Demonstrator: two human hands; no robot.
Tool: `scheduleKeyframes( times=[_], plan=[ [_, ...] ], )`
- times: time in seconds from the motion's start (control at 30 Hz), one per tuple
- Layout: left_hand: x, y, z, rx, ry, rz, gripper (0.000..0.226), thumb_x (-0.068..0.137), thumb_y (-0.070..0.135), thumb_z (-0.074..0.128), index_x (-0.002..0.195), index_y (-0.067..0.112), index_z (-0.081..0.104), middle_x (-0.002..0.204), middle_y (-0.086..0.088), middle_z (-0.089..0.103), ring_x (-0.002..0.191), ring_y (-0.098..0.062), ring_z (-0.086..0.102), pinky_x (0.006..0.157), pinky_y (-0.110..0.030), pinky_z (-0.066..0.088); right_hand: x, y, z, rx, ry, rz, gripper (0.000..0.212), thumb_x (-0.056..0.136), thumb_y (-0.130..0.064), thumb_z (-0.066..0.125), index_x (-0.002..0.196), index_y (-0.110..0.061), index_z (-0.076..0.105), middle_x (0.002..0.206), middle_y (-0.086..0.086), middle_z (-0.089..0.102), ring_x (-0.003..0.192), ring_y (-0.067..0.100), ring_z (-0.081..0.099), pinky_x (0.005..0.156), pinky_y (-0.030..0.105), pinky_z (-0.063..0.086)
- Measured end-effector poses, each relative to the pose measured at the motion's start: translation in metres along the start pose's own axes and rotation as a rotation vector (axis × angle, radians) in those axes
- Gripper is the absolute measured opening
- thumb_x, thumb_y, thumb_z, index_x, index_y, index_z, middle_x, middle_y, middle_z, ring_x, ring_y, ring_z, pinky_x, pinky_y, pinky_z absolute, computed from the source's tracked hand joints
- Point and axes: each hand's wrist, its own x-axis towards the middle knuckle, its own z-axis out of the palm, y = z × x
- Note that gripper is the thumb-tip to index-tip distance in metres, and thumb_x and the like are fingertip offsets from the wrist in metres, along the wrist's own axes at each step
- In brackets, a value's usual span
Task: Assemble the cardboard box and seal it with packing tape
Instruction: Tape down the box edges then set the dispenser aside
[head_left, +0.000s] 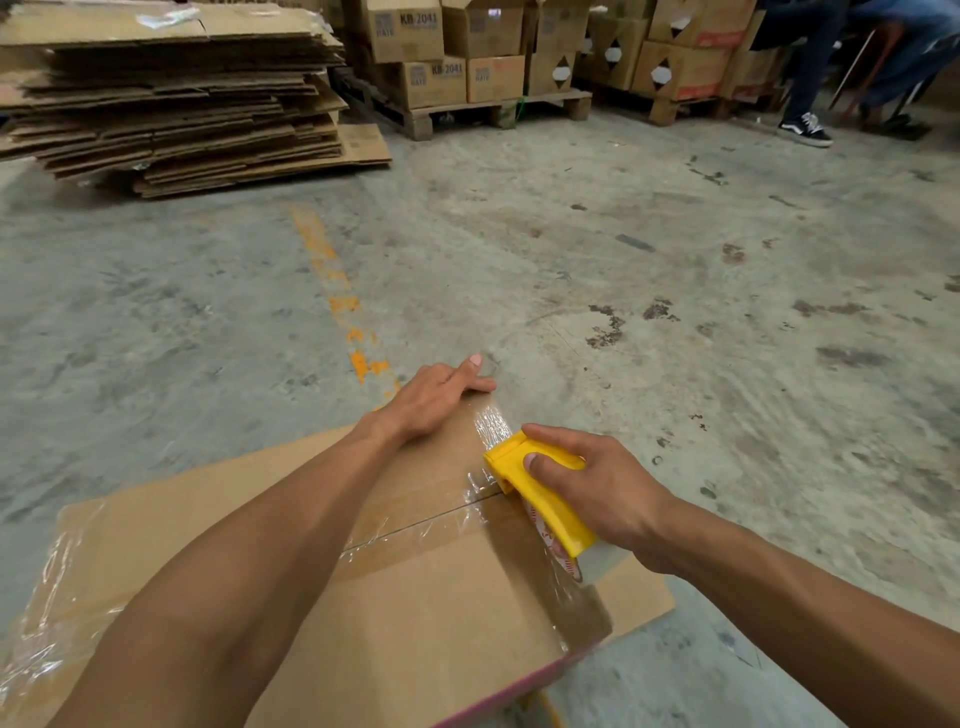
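Both forearms are bare to the frame's edge, and the hands (441, 395) wear no gloves, rings or watch.

The one camera is sitting on the person's head, looking forward and steeply down. It is taking in the near cardboard box (426, 597) close below, both forearms reaching out from the bottom edge, and the concrete floor (675, 270) stretching away to the stacked cardboard (171, 98) and pallets (498, 111) along the top edge

Matt brown cardboard is seen on the box (415, 613), overlaid by glossy, wrinkled clear tape (491, 428). The tape dispenser (540, 499) is smooth yellow plastic. The floor (675, 312) is rough, stained concrete.
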Motion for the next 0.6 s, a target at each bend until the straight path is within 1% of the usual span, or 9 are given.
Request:
scheduleKeyframes(
  times=[0.07,0.13,0.2,0.23,0.3,0.37,0.43,0.53,0.6],
  plan=[
    [-0.001,0.000,0.000,0.046,-0.013,-0.003,0.057,0.102,0.054,0.024,0.118,0.026,0.072,0.132,0.011,0.063,0.130,-0.006,0.048,0.113,-0.025,0.027,0.000,0.000,-0.001,-0.019,0.005,-0.006,0.038,0.096,-0.029,0.059,0.134,-0.034,0.057,0.125,0.009,0.058,0.064,0.016,0.062,0.041,0.016,0.049],
    [-0.005,-0.002,0.000,0.196,-0.064,0.048,0.051,0.105,0.045,0.021,0.131,0.029,0.062,0.145,0.011,0.051,0.139,-0.008,0.038,0.117,-0.026,0.021,0.001,0.000,-0.001,0.004,-0.017,-0.004,0.039,0.096,-0.028,0.059,0.135,-0.032,0.057,0.121,0.015,0.061,0.058,0.021,0.062,0.044,0.021,0.051],
    [-0.014,-0.006,0.002,0.375,-0.130,0.132,0.050,0.106,0.040,0.014,0.146,0.033,0.043,0.157,0.017,0.028,0.147,-0.004,0.016,0.119,-0.027,0.009,0.001,-0.001,-0.001,-0.002,-0.022,0.003,0.040,0.097,-0.027,0.059,0.136,-0.032,0.056,0.117,0.016,0.062,0.055,0.023,0.063,0.045,0.022,0.052],
    [-0.019,-0.008,0.005,0.436,-0.139,0.169,0.051,0.105,0.041,0.010,0.149,0.034,0.036,0.159,0.020,0.018,0.148,-0.001,0.005,0.119,-0.027,0.003,0.001,-0.001,-0.001,0.009,-0.035,0.010,0.040,0.097,-0.026,0.058,0.136,-0.031,0.055,0.112,0.016,0.061,0.052,0.024,0.062,0.045,0.024,0.052],
    [-0.029,-0.008,0.011,0.500,-0.141,0.243,0.056,0.102,0.042,0.004,0.152,0.033,0.028,0.159,0.022,0.010,0.147,0.003,-0.005,0.119,-0.027,-0.005,0.001,-0.001,-0.001,0.074,-0.070,0.027,0.041,0.098,-0.024,0.058,0.138,-0.030,0.053,0.102,0.018,0.058,0.044,0.026,0.060,0.046,0.029,0.052],
    [-0.037,-0.008,0.019,0.558,-0.171,0.317,0.065,0.095,0.043,-0.003,0.153,0.031,0.024,0.160,0.020,0.010,0.147,0.003,-0.005,0.120,-0.028,-0.007,0.000,-0.002,0.000,0.109,-0.077,0.051,0.042,0.098,-0.022,0.057,0.139,-0.028,0.050,0.091,0.017,0.058,0.041,0.026,0.059,0.044,0.029,0.051],
    [-0.041,-0.008,0.024,0.608,-0.192,0.359,0.069,0.091,0.043,-0.005,0.154,0.030,0.021,0.160,0.019,0.010,0.147,0.003,-0.003,0.120,-0.028,-0.008,-0.001,-0.004,0.000,0.097,-0.073,0.060,0.042,0.099,-0.021,0.056,0.140,-0.026,0.050,0.081,0.014,0.059,0.039,0.025,0.059,0.041,0.026,0.050],
    [-0.043,-0.010,0.026,0.635,-0.194,0.361,0.061,0.096,0.034,0.000,0.155,0.031,0.018,0.161,0.018,0.011,0.147,0.004,-0.001,0.121,-0.030,-0.005,-0.003,-0.009,0.003,0.059,-0.048,0.072,0.043,0.099,-0.019,0.055,0.142,-0.023,0.048,0.075,0.011,0.060,0.036,0.020,0.058,0.039,0.024,0.049],
    [-0.043,-0.011,0.025,0.641,-0.200,0.366,0.058,0.098,0.029,0.005,0.155,0.033,0.018,0.161,0.019,0.012,0.147,0.005,0.001,0.121,-0.029,-0.003,-0.003,-0.008,0.005,0.076,-0.047,0.094,0.046,0.099,-0.018,0.055,0.145,-0.023,0.046,0.073,0.013,0.060,0.038,0.024,0.058,0.042,0.027,0.051]
  ],
)
